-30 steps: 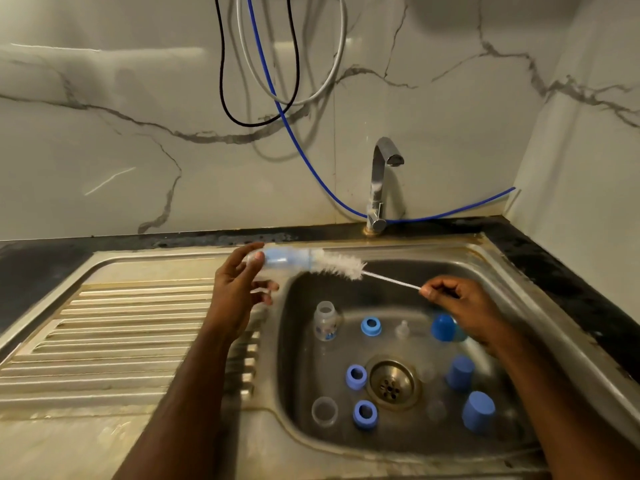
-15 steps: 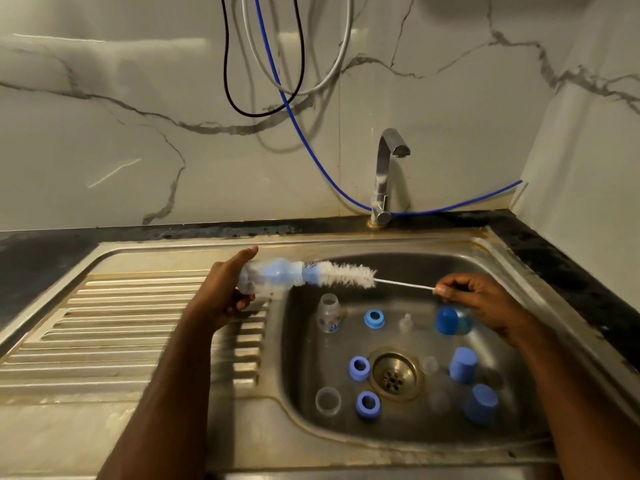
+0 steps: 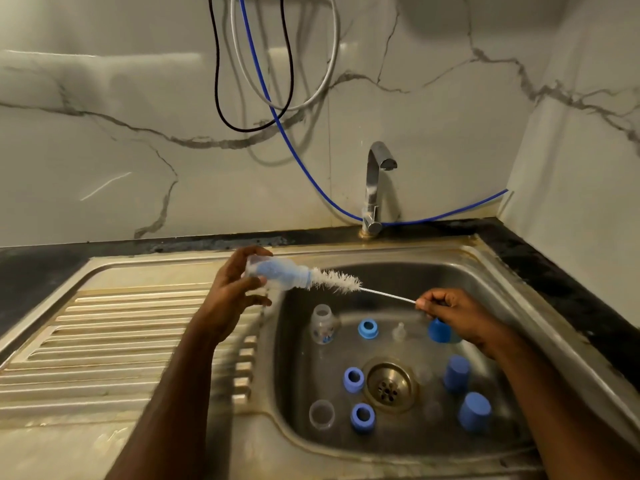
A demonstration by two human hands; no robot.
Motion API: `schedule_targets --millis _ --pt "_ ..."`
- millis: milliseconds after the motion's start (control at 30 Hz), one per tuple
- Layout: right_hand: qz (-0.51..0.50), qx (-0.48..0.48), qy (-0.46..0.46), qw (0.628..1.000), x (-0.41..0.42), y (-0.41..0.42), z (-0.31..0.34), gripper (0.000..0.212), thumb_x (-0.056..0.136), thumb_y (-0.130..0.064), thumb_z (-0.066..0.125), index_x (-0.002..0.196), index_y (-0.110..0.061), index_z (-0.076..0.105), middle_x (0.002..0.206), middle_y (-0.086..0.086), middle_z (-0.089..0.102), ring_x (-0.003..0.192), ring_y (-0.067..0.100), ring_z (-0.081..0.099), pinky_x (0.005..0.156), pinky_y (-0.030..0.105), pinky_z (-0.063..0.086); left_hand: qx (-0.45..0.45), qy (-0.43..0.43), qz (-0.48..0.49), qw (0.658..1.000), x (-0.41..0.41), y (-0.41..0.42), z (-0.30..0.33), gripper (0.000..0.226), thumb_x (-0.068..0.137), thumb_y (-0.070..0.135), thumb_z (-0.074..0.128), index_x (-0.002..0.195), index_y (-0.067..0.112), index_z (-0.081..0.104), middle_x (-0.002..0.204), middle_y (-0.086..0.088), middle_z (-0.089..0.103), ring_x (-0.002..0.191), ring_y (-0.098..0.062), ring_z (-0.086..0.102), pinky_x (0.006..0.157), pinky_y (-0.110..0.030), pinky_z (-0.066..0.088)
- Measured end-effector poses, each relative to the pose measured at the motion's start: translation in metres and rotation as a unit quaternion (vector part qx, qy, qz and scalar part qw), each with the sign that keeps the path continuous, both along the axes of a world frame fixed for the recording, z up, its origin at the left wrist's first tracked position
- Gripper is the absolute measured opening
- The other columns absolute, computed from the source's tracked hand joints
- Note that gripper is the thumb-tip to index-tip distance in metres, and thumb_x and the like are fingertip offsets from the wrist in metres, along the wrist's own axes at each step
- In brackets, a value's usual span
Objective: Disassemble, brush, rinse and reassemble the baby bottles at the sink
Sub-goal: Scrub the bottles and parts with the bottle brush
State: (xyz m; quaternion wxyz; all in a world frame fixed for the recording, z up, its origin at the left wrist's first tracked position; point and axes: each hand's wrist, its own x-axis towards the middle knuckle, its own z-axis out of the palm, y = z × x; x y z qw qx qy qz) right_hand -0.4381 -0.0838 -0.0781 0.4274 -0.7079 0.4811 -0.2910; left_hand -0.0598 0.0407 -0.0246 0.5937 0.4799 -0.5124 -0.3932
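Two hands above sink rim [image 3: 450,251]: left grip [image 3: 235,292] round bottle [image 3: 277,271], right grip [image 3: 450,306] pinching brush [image 3: 346,284].

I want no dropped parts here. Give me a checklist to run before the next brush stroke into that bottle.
1. Left hand has a grip on the bottle, held sideways above the sink's edge: ok.
2. Right hand pinches the brush's wire handle: ok.
3. Brush tip inside the bottle's mouth, white bristles mostly outside: ok.
4. Water running from the tap: not ok, no stream visible.
5. Loose blue rings and caps lie in the sink basin, below the stroke: ok.
6. Bottle interior clean: cannot tell.
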Motion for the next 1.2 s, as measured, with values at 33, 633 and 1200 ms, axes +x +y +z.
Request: schedule_targets --millis 33,633,1200 --pt "0.001 0.003 -0.001 1.000 0.000 0.001 0.000 0.014 0.097 -0.018 0.063 0.090 -0.013 0.073 0.076 0.008 0.065 0.073 0.012 0.059 0.073 0.022 0.046 -0.004 -0.024 -0.009 1.000 0.000 0.001 -0.002 0.052 0.074 0.030 0.074 0.123 0.021 0.058 0.125 -0.014 0.060 0.104 -0.035 0.066 0.070 -0.044 0.057" --pt "0.001 -0.053 -0.063 0.997 -0.011 0.004 0.016 0.014 0.088 -0.002 0.070 0.086 -0.015 0.075 0.079 -0.002 0.075 0.077 0.006 0.068 0.074 0.016 0.054 0.267 -0.079 0.192 0.941 0.008 0.004 0.010 0.065 0.092 0.068 0.053 0.092 0.004 0.066 0.048 0.000 0.045 0.039 -0.011 0.034 0.040 -0.022 0.027" --pt "-0.024 -0.019 -0.014 0.999 -0.001 0.000 0.004 0.013 0.096 -0.018 0.063 0.089 -0.013 0.073 0.077 0.003 0.068 0.077 0.013 0.061 0.070 0.018 0.046 0.008 -0.029 -0.001 1.000 -0.005 0.004 0.004 0.066 0.080 0.020 0.084 0.138 0.022 0.053 0.130 -0.004 0.064 0.109 -0.029 0.068 0.070 -0.043 0.060"
